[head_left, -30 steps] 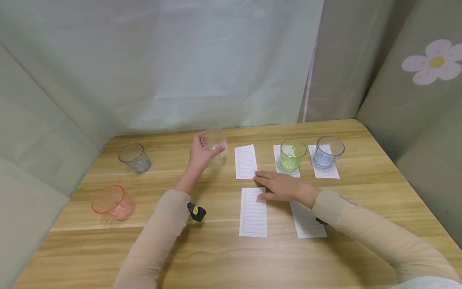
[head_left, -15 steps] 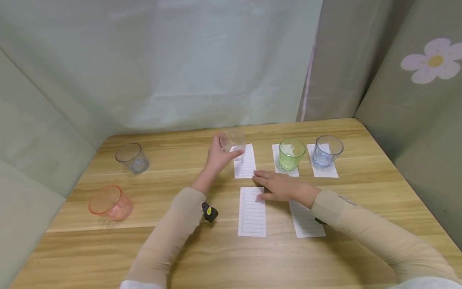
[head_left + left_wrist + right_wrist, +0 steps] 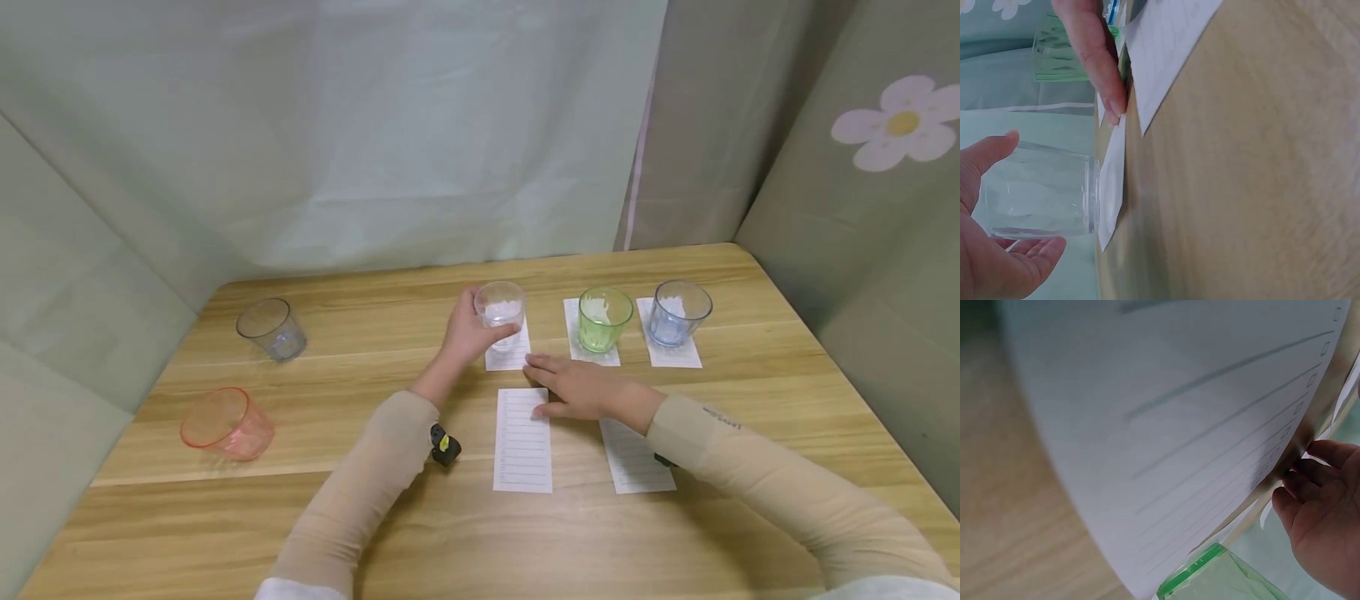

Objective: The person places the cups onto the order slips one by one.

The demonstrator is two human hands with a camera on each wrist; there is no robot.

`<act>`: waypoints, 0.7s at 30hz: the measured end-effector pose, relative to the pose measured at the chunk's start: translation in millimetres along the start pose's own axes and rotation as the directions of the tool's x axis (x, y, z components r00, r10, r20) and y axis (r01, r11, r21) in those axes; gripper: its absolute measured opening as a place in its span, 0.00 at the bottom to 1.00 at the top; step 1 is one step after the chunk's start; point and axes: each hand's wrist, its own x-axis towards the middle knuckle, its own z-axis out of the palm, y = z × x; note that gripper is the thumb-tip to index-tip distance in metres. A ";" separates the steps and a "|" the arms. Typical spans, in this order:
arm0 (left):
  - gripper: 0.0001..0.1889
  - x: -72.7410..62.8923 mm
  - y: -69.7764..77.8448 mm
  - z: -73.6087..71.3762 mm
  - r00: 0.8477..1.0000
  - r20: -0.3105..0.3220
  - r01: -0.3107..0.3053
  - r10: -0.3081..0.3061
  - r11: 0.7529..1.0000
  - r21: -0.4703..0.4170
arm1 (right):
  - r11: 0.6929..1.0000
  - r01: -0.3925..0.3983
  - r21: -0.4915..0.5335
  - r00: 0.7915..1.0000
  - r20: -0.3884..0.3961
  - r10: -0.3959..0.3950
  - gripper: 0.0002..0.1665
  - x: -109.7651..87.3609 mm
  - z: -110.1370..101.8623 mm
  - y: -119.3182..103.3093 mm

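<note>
Orange tints a cup (image 3: 232, 427) standing left on the wooden tabletop (image 3: 360, 358), with a smoky cup (image 3: 274, 331) farther back. Next, the left hand (image 3: 463, 332) curls thumb and fingers round opposite sides of a clear cup (image 3: 500, 310), seemingly to keep it upright; its base sits at or just above a lined slip (image 3: 506, 362). The right hand (image 3: 581, 388), fingers extended and holding nothing, reaches that slip's near corner, presumably to stop it sliding. A green cup (image 3: 603, 323) stands on a second slip (image 3: 609, 359), a blue cup (image 3: 675, 321) on a third slip (image 3: 678, 358), perhaps one mat apiece.
</note>
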 end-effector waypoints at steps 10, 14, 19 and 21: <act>0.40 -1.4 -6.4 2.9 0.998 0.051 -0.038 0.036 0.999 0.038 | 1.000 0.002 0.005 1.000 -0.004 -0.002 0.44 0.4 -1.2 -1.6; 0.41 -1.2 -7.0 2.9 0.998 0.062 -0.033 0.031 0.999 0.022 | 1.000 -0.002 0.009 1.000 -0.002 0.002 0.45 0.6 -2.7 -2.7; 0.42 -0.7 -8.4 4.0 0.996 0.076 -0.038 0.037 0.999 0.012 | 1.000 -0.009 0.004 1.000 0.001 0.009 0.44 0.7 -3.1 -2.9; 0.42 -0.9 -10.1 4.7 0.995 0.086 -0.049 0.047 0.999 0.017 | 1.000 -0.010 0.003 1.000 0.002 0.010 0.44 0.7 -2.1 -2.5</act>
